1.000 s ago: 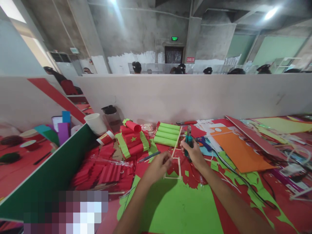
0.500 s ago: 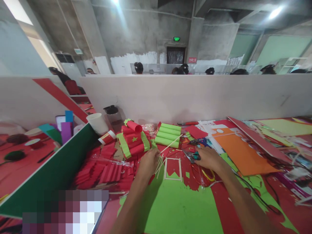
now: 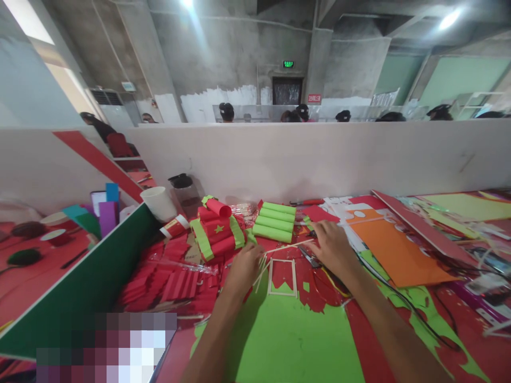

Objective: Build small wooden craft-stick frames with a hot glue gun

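My left hand (image 3: 244, 268) is closed on several thin wooden sticks (image 3: 260, 277), which poke out below its fingers. One longer wooden stick (image 3: 289, 246) runs almost level from the left fingers across to my right hand (image 3: 332, 249). The right thumb and fingers pinch that stick's far end. Under the right hand lie pliers (image 3: 310, 258), with their handles mostly covered. Between my hands, a small rectangular frame of wooden sticks (image 3: 296, 277) rests flat on red and green paper. A green sheet (image 3: 295, 335) spreads in front of me.
Left of my hands stand a red and green paper-roll model (image 3: 219, 230) and folded red paper pieces (image 3: 181, 282). Green paper rolls (image 3: 274, 221) lie behind. Orange card (image 3: 393, 255) and a black cable (image 3: 423, 322) are on the right. A green divider (image 3: 83, 282) borders the left side.
My right hand has moved up and left from the pliers onto the stick's end. The long stick has swung down from a steep slant to nearly level. My left hand stays in place.
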### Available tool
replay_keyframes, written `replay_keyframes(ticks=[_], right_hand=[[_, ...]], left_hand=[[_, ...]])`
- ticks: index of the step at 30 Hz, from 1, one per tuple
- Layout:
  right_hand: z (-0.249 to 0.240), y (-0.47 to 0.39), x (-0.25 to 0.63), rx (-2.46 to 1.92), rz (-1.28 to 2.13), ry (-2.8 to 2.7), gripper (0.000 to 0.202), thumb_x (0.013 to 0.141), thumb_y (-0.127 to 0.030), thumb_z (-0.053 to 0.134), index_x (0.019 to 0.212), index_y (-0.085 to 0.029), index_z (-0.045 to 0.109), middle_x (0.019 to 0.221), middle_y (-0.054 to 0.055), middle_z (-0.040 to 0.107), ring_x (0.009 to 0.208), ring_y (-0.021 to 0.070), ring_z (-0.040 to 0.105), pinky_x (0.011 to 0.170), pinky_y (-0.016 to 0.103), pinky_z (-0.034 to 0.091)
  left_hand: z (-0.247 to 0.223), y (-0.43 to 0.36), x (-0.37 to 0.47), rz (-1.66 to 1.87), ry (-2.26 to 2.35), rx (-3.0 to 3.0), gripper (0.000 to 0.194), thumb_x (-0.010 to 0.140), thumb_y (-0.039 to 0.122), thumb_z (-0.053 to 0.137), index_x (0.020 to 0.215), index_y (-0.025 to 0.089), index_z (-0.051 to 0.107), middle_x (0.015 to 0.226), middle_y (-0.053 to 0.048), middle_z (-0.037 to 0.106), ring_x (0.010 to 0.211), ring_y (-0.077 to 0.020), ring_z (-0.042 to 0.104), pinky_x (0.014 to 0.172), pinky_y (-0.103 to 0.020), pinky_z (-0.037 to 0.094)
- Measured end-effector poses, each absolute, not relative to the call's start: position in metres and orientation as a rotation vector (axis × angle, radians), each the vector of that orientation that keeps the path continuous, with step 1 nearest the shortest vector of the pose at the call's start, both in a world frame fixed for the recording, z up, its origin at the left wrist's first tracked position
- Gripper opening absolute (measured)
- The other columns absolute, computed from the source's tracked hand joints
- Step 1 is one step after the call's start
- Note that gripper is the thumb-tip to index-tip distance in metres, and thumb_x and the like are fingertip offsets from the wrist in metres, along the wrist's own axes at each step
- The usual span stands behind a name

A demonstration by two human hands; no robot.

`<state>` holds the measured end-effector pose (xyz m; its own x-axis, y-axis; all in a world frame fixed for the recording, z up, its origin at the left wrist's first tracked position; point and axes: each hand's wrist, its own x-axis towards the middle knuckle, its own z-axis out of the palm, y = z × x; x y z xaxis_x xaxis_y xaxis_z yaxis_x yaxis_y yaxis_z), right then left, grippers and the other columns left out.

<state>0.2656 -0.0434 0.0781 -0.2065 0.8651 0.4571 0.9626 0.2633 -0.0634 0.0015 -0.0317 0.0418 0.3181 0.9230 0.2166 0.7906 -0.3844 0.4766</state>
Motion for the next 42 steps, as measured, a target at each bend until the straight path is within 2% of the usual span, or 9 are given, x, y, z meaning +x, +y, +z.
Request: replay_keyframes(ticks=[5, 8, 14, 21, 25, 28, 31, 38, 42], right_hand=[[0.067, -0.051, 0.237, -1.361, -0.06, -2.533, 0.019, 0.095, -0.024, 0.053, 0.11, -0.02, 0.065, 0.106, 0.011, 0.067, 0.099, 0.0253, 0.057, 0.089, 0.037, 0.037], [0.06, -0.053, 0.227, -1.344, 0.072, -2.563, 0.024, 0.098, -0.015, 0.044, 0.105, -0.019, 0.066, 0.101, 0.009, 0.067, 0.093, 0.0204, 0.059, 0.082, 0.03, 0.04], [0.053, -0.047, 0.235, -1.503, 0.092, -2.481, 0.023, 0.097, -0.016, 0.045, 0.099, -0.015, 0.068, 0.1, 0.012, 0.065, 0.093, 0.0215, 0.06, 0.081, 0.029, 0.042], [0.045, -0.044, 0.233, -1.564, 0.105, -2.517, 0.022, 0.092, -0.011, 0.05, 0.101, -0.019, 0.067, 0.1, 0.011, 0.068, 0.096, 0.0228, 0.061, 0.082, 0.03, 0.04], [0.041, -0.043, 0.231, -1.597, 0.113, -2.499, 0.02, 0.091, -0.009, 0.049, 0.101, -0.018, 0.064, 0.1, 0.011, 0.068, 0.096, 0.022, 0.061, 0.081, 0.029, 0.04], [0.039, -0.041, 0.23, -1.59, 0.122, -2.5, 0.02, 0.092, -0.009, 0.045, 0.1, -0.017, 0.062, 0.099, 0.01, 0.068, 0.093, 0.0213, 0.061, 0.079, 0.028, 0.04], [0.04, -0.041, 0.231, -1.579, 0.127, -2.49, 0.019, 0.094, -0.01, 0.043, 0.099, -0.016, 0.061, 0.098, 0.01, 0.067, 0.092, 0.0205, 0.061, 0.079, 0.028, 0.039], [0.051, -0.052, 0.227, -1.477, 0.224, -2.431, 0.014, 0.093, -0.015, 0.047, 0.091, -0.018, 0.061, 0.097, 0.007, 0.065, 0.086, 0.0185, 0.06, 0.074, 0.027, 0.037], [0.053, -0.053, 0.224, -1.505, 0.341, -2.335, 0.014, 0.092, -0.016, 0.047, 0.087, -0.02, 0.059, 0.087, 0.004, 0.066, 0.079, 0.0176, 0.059, 0.07, 0.027, 0.035]], left_hand=[[0.038, -0.036, 0.014, 0.728, 1.301, 2.331, 0.024, 0.093, 0.015, 0.043, 0.093, 0.019, 0.067, 0.096, -0.007, 0.065, 0.085, -0.0191, 0.062, 0.074, -0.027, 0.045], [0.034, -0.037, 0.017, 0.706, 1.316, 2.353, 0.023, 0.092, 0.013, 0.043, 0.092, 0.019, 0.066, 0.095, -0.006, 0.064, 0.082, -0.0186, 0.062, 0.072, -0.027, 0.044], [0.028, -0.037, 0.009, 0.447, 1.665, 2.348, 0.019, 0.091, 0.021, 0.052, 0.108, 0.021, 0.059, 0.11, -0.008, 0.06, 0.087, -0.0204, 0.063, 0.068, -0.027, 0.043], [0.031, -0.037, 0.008, 0.343, 1.779, 2.301, 0.034, 0.088, 0.009, 0.047, 0.119, 0.02, 0.054, 0.11, -0.009, 0.058, 0.085, -0.0194, 0.064, 0.067, -0.027, 0.043], [0.032, -0.039, 0.013, 0.421, 1.677, 2.354, 0.021, 0.092, 0.022, 0.052, 0.112, 0.02, 0.059, 0.113, -0.011, 0.058, 0.098, -0.0229, 0.061, 0.079, -0.031, 0.044], [0.03, -0.041, 0.016, 0.48, 1.625, 2.421, 0.024, 0.088, 0.034, 0.061, 0.109, 0.023, 0.063, 0.117, -0.011, 0.057, 0.11, -0.0281, 0.054, 0.089, -0.036, 0.042], [0.029, -0.042, 0.017, 0.488, 1.602, 2.41, 0.023, 0.085, 0.034, 0.064, 0.106, 0.025, 0.066, 0.118, -0.011, 0.056, 0.113, -0.0292, 0.052, 0.093, -0.038, 0.041], [0.043, -0.046, 0.01, 0.432, 1.552, 2.313, 0.017, 0.078, 0.026, 0.07, 0.094, 0.024, 0.068, 0.116, -0.008, 0.057, 0.111, -0.0263, 0.053, 0.09, -0.034, 0.042], [0.046, -0.047, 0.009, 0.405, 1.555, 2.294, 0.01, 0.082, 0.024, 0.065, 0.092, 0.023, 0.066, 0.11, -0.008, 0.058, 0.106, -0.0247, 0.054, 0.086, -0.032, 0.042]])
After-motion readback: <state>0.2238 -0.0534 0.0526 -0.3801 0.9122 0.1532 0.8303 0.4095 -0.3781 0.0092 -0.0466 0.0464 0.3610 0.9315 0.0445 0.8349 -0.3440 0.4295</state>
